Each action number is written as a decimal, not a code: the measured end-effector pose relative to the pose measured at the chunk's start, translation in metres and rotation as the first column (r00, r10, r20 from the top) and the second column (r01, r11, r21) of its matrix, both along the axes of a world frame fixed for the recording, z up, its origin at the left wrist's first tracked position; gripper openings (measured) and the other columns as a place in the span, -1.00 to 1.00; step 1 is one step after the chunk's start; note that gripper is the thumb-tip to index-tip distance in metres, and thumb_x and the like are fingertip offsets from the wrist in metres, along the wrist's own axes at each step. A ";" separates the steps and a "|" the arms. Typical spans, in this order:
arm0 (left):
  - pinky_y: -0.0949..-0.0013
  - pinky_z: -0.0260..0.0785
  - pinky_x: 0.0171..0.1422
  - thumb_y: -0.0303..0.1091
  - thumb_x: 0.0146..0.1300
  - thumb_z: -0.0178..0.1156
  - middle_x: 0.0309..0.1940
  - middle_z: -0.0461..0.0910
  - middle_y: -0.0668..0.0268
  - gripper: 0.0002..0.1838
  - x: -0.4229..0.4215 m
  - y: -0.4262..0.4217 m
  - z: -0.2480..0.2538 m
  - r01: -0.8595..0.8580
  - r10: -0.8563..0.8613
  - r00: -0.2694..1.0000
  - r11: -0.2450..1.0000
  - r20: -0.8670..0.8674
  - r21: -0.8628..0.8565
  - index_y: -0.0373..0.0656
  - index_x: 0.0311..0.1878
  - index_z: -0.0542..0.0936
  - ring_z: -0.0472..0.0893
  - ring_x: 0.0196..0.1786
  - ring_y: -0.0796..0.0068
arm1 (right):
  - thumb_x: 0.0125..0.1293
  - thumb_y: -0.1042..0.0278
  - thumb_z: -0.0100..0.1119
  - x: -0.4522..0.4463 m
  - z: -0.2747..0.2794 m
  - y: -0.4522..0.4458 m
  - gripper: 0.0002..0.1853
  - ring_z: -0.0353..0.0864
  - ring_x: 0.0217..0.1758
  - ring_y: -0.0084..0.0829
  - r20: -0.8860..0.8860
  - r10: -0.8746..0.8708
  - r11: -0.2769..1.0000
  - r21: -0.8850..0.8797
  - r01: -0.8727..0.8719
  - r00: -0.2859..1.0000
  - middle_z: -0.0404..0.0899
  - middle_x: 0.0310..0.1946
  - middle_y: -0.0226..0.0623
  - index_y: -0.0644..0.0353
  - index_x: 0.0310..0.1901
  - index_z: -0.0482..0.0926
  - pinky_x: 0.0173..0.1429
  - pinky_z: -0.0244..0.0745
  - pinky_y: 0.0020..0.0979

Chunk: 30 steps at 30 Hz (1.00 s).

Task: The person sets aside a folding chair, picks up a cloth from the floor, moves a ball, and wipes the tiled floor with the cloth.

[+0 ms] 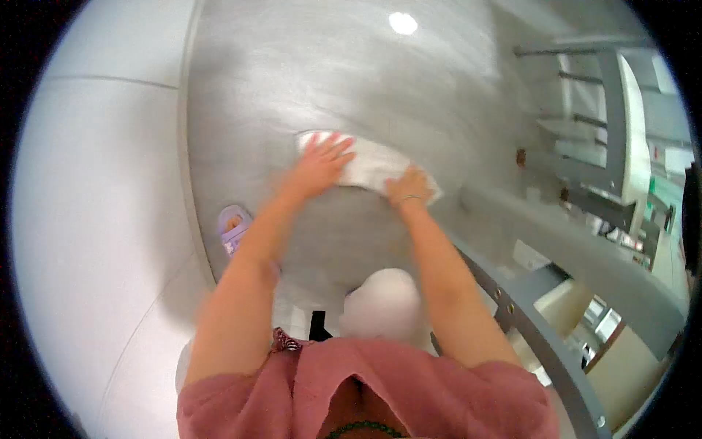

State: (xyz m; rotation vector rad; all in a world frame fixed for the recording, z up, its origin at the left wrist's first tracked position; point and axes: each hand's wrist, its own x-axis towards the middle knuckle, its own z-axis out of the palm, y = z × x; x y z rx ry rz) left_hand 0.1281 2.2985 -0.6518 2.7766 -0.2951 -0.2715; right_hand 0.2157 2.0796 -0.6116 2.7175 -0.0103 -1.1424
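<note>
A white cloth (373,162) lies flat on the grey floor (292,80). My left hand (325,162) presses on the cloth's left end with its fingers spread. On the right end of the cloth rests my right hand (409,186), slightly blurred, with its thumb apart and the other fingers partly bent over the fabric. A thin bracelet circles the right wrist.
Grey metal frames (570,249) with bars stand along the right side. A white wall or panel (110,146) borders the floor on the left. My foot in a purple slipper (234,228) is at the lower left, and a light-clad knee (384,304) is below my hands.
</note>
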 end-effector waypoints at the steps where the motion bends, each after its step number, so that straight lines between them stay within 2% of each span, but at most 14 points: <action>1: -0.13 -0.21 0.59 -0.12 0.29 0.15 0.55 0.06 0.53 -0.42 0.018 -0.011 -0.002 -0.039 0.042 0.998 0.996 0.038 -0.079 0.21 0.40 0.37 0.00 0.59 0.32 | 0.31 -0.24 0.04 0.017 0.002 -0.003 -0.07 0.05 0.55 -0.06 0.053 0.006 0.999 -0.042 -0.004 0.999 0.02 0.50 0.04 0.21 0.51 -0.02 0.52 0.05 -0.06; 2: -0.11 -0.22 0.60 -0.09 0.31 0.13 0.55 0.06 0.54 -0.43 0.037 -0.019 -0.005 -0.028 0.033 0.998 0.996 0.057 -0.084 0.23 0.41 0.36 0.00 0.59 0.34 | 0.32 -0.24 0.03 0.034 0.003 -0.009 -0.10 0.03 0.58 -0.15 0.104 0.018 0.996 -0.089 -0.009 0.994 0.03 0.52 -0.10 0.18 0.50 0.01 0.54 0.00 0.01; 5: -0.05 -0.22 0.61 -0.04 0.35 0.12 0.54 0.07 0.57 -0.43 0.105 -0.030 -0.008 0.003 -0.001 0.994 1.000 0.110 -0.020 0.29 0.42 0.34 0.01 0.59 0.39 | 0.34 -0.20 0.03 0.083 -0.023 -0.025 -0.15 0.13 0.52 -0.15 0.226 0.094 0.990 -0.124 -0.067 0.969 0.15 0.46 -0.03 0.26 0.46 0.10 0.49 0.12 -0.06; 7: -0.04 -0.21 0.61 -0.03 0.35 0.11 0.54 0.08 0.58 -0.43 0.140 -0.023 -0.020 0.002 0.001 0.992 1.000 0.126 -0.018 0.30 0.43 0.33 0.01 0.58 0.41 | 0.36 -0.14 0.06 0.089 -0.031 -0.030 -0.18 0.28 0.42 -0.14 0.359 0.039 0.998 -0.055 -0.021 0.933 0.23 0.39 0.05 0.41 0.39 0.18 0.40 0.24 -0.14; 8: -0.02 -0.20 0.61 -0.02 0.35 0.11 0.54 0.08 0.59 -0.43 0.143 -0.023 -0.022 0.043 -0.044 0.987 0.999 0.154 0.008 0.30 0.43 0.32 0.01 0.58 0.43 | 0.36 -0.14 0.06 0.085 -0.032 -0.033 -0.18 0.28 0.42 -0.14 0.341 0.044 0.998 -0.062 -0.025 0.939 0.23 0.39 0.05 0.41 0.39 0.18 0.40 0.24 -0.14; 10: -0.04 -0.20 0.61 -0.02 0.35 0.10 0.54 0.08 0.58 -0.42 0.127 -0.018 -0.025 0.030 -0.025 0.986 0.999 0.167 -0.025 0.30 0.43 0.32 0.01 0.58 0.41 | 0.35 -0.07 0.10 0.072 -0.037 -0.027 -0.21 0.38 0.32 -0.09 0.445 0.091 0.995 0.004 -0.103 0.891 0.26 0.36 0.10 0.53 0.33 0.23 0.36 0.27 -0.20; 12: -0.06 -0.20 0.61 -0.01 0.35 0.10 0.54 0.08 0.57 -0.42 0.098 -0.005 -0.020 0.002 0.006 0.981 0.999 0.196 -0.043 0.29 0.44 0.31 0.00 0.58 0.38 | 0.34 -0.06 0.12 0.037 -0.036 -0.024 -0.20 0.40 0.30 -0.09 0.426 0.153 0.981 0.045 -0.190 0.892 0.27 0.35 0.11 0.53 0.33 0.21 0.37 0.27 -0.20; 15: -0.16 -0.24 0.59 -0.02 0.33 0.11 0.55 0.05 0.49 -0.36 0.004 -0.007 -0.003 -0.022 0.022 0.999 1.000 0.029 -0.016 0.27 0.47 0.25 -0.03 0.59 0.24 | 0.34 -0.08 0.10 -0.043 -0.034 -0.035 -0.16 0.41 0.25 -0.04 0.458 0.319 0.909 0.101 -0.405 0.830 0.33 0.25 0.14 0.48 0.39 0.12 0.31 0.31 -0.15; 17: -0.19 -0.21 0.58 -0.03 0.31 0.13 0.55 0.05 0.50 -0.33 -0.066 -0.015 0.005 -0.053 0.051 0.996 0.998 -0.070 -0.026 0.30 0.48 0.22 -0.02 0.59 0.21 | 0.32 -0.09 0.13 -0.099 0.005 -0.034 -0.12 0.40 0.25 -0.05 0.234 0.548 0.820 0.040 -0.571 0.803 0.29 0.28 0.14 0.48 0.41 0.08 0.31 0.31 -0.11; 19: -0.19 -0.16 0.57 -0.04 0.31 0.14 0.54 0.06 0.51 -0.34 -0.132 -0.029 0.011 -0.072 0.070 0.984 0.997 -0.161 -0.004 0.33 0.47 0.23 -0.01 0.58 0.24 | 0.28 -0.03 0.20 -0.149 0.001 -0.063 -0.11 0.38 0.28 -0.05 0.082 0.423 0.857 0.285 -0.428 0.902 0.25 0.32 0.11 0.45 0.41 0.08 0.32 0.30 -0.09; 21: -0.19 -0.16 0.57 -0.04 0.31 0.15 0.54 0.06 0.51 -0.36 -0.181 -0.049 0.002 -0.099 0.099 0.982 0.995 -0.162 0.009 0.33 0.46 0.25 0.00 0.58 0.25 | 0.25 0.09 0.26 -0.176 0.019 -0.077 -0.19 0.33 0.31 -0.03 -0.223 0.319 0.920 0.306 -0.245 0.921 0.25 0.31 0.04 0.34 0.40 0.16 0.33 0.29 -0.10; 25: -0.20 -0.18 0.56 -0.09 0.29 0.14 0.54 0.08 0.48 -0.43 -0.186 -0.056 0.013 -0.169 0.157 0.970 0.984 -0.187 -0.049 0.27 0.40 0.35 0.03 0.58 0.26 | 0.23 0.26 0.26 -0.174 -0.005 -0.104 -0.32 0.32 0.33 -0.01 -0.175 0.410 0.863 0.392 -0.319 0.895 0.25 0.32 0.01 0.25 0.36 0.26 0.33 0.31 -0.10; 28: -0.21 -0.22 0.56 -0.20 0.29 0.14 0.52 0.13 0.48 -0.50 -0.116 -0.044 -0.019 -0.095 0.098 0.995 0.985 0.010 -0.142 0.21 0.32 0.44 0.09 0.56 0.26 | 0.21 0.37 0.23 -0.134 -0.042 -0.092 -0.39 0.28 0.37 0.03 0.277 0.492 0.693 0.450 -0.564 0.825 0.20 0.37 0.03 0.23 0.31 0.32 0.38 0.26 -0.05; 30: -0.19 -0.21 0.57 -0.19 0.32 0.11 0.51 0.15 0.48 -0.54 -0.044 -0.025 -0.017 -0.052 0.054 0.991 0.998 0.126 -0.024 0.24 0.31 0.47 0.10 0.55 0.25 | 0.22 0.45 0.17 -0.094 -0.067 -0.078 -0.41 0.21 0.42 0.05 0.500 0.427 0.623 0.441 -0.646 0.753 0.17 0.41 0.04 0.24 0.31 0.32 0.43 0.19 -0.03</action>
